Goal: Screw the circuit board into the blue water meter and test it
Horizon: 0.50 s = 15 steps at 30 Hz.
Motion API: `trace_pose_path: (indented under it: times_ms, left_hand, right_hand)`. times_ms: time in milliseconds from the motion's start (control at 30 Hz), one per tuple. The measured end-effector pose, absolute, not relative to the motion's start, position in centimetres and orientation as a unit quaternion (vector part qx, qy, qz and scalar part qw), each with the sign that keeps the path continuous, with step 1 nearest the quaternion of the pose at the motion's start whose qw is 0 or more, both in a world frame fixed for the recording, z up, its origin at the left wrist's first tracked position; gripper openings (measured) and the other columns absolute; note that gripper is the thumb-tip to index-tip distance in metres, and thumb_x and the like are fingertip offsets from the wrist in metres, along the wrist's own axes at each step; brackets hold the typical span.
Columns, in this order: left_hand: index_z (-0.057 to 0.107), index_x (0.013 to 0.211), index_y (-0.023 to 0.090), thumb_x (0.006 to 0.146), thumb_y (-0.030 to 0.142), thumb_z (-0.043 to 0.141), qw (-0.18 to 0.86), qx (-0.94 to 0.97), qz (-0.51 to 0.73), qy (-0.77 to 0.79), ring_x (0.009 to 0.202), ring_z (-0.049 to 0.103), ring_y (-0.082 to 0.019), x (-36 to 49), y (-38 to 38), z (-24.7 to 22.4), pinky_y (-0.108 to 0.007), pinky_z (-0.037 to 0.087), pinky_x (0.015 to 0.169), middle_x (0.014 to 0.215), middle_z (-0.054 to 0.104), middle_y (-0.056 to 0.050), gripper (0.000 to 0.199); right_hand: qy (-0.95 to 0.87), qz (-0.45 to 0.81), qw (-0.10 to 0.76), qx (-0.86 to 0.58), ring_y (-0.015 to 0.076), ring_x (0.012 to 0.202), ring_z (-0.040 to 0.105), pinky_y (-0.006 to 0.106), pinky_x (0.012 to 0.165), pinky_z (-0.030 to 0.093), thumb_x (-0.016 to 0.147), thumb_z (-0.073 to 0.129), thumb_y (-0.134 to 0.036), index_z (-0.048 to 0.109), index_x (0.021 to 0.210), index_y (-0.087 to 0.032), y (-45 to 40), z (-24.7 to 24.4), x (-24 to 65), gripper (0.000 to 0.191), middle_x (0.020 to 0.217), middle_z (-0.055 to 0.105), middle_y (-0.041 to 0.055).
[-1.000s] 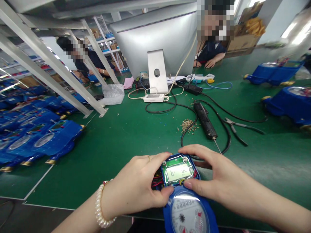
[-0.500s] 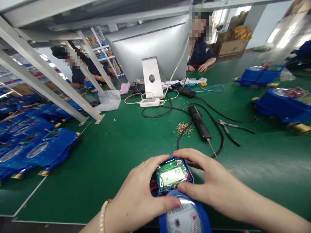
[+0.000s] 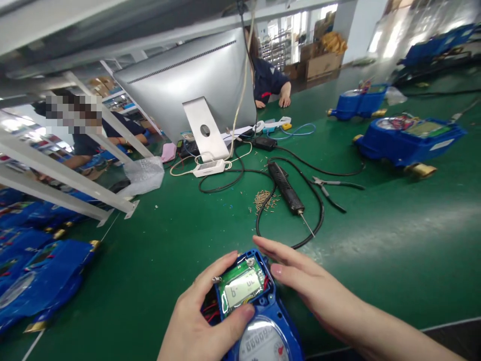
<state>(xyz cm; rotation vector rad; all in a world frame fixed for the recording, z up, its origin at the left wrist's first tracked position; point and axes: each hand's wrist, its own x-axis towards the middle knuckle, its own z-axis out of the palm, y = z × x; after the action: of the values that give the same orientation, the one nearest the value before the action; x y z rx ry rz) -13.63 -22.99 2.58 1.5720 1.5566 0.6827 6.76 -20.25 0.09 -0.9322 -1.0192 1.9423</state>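
Observation:
A blue water meter [image 3: 282,317] lies at the bottom centre, its round white dial nearest me. Above the dial, the open housing shows a green circuit board with a lit display [image 3: 243,288], and red wires run along its sides. My left hand [image 3: 201,313] grips the meter from the left, thumb across the front of the board and fingers along the far left side. At the meter's right edge is my right hand [image 3: 311,283], fingers stretched out and thumb apart from them; it holds nothing. Whether its fingertips touch the housing I cannot tell.
Beyond lie an electric screwdriver [image 3: 286,188], a pile of brass screws [image 3: 264,200] and cutting pliers [image 3: 330,188]. More blue meters [image 3: 409,143] stand at right and others [image 3: 48,281] at left. A monitor [image 3: 188,80] stands behind; two people sit across the table.
My right hand has loosened from the meter and shifted to its right side. My left hand keeps its grip. The display reading differs, and the view has swung right.

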Motion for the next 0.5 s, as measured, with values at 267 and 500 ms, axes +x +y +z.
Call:
trace_pose_path:
  times_ms: [267,500]
  left_hand:
    - [0.05,0.123,0.026,0.074,0.037,0.069,0.414,0.601,0.287,0.621,0.11,0.057,-0.025,-13.5,-23.3,2.2,-0.033,0.053,0.091,0.128,0.053,-0.004,0.054]
    - [0.054,0.12,0.024,0.072,0.04,0.072,0.417,0.576,0.314,0.629,0.107,0.058,-0.027,-13.3,-23.3,2.4,-0.034,0.054,0.089,0.125,0.055,-0.005,0.054]
  right_hand:
    - [-0.374,0.739,0.422,-0.369,0.0183,0.123,0.046,0.037,0.108,0.033,0.092,0.043,-0.038,0.047,0.13,-0.033,-21.8,-0.9,4.4,0.038,0.14,0.043,-0.0007]
    - [-0.516,0.598,0.426,-0.442,0.0153,0.134,0.031,0.038,0.115,0.024,0.095,0.036,-0.038,0.041,0.135,-0.034,-22.7,-1.4,5.1,0.04,0.145,0.034,-0.0028]
